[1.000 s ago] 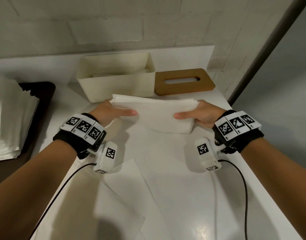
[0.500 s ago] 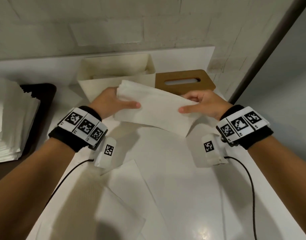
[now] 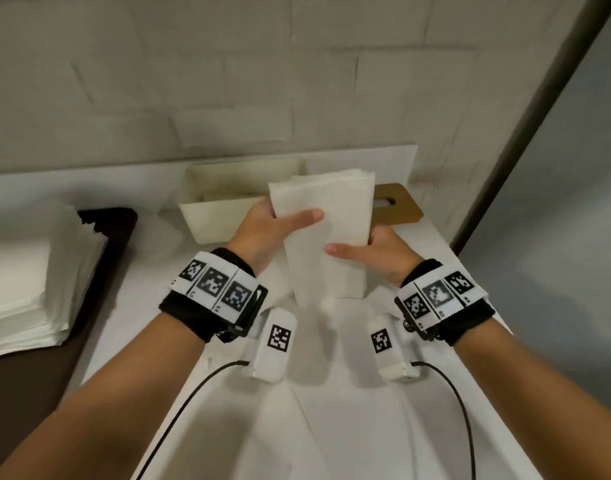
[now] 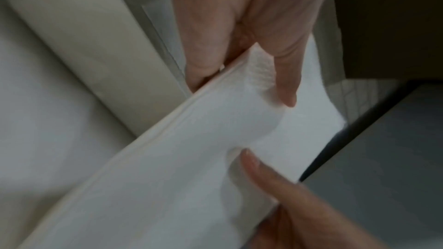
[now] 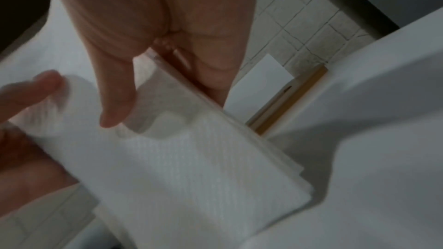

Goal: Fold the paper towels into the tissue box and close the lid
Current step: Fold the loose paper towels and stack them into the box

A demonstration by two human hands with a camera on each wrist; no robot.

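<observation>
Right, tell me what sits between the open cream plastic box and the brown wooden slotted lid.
Nothing on the counter: in the head view the cream plastic box and wooden lid lie side by side. The raised folded white paper towels cover the seam, so touching or apart can't be told.

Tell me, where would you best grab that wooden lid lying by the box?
Probably by its two long edges, coming down from above. The wooden lid lies flat on the white counter right of the open tissue box. It is thin and wide, and the folded towels partly cover its left end.
</observation>
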